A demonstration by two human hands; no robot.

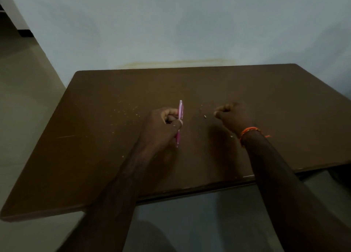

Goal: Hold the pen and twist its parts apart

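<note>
My left hand grips a pink pen over the middle of a dark brown table. The pen stands nearly upright in the picture, its top sticking out past my fingers and its lower end showing below my thumb. My right hand hovers to the right of the pen with its fingers curled in; whether they hold anything is too dark and blurred to tell. An orange thread band circles that wrist. A tiny pale piece lies on the table between the two hands.
Pale crumbs are scattered on the table left of my left hand. A light wall rises right behind the table's far edge. Floor shows at the left, and the table's near edge crosses under my forearms.
</note>
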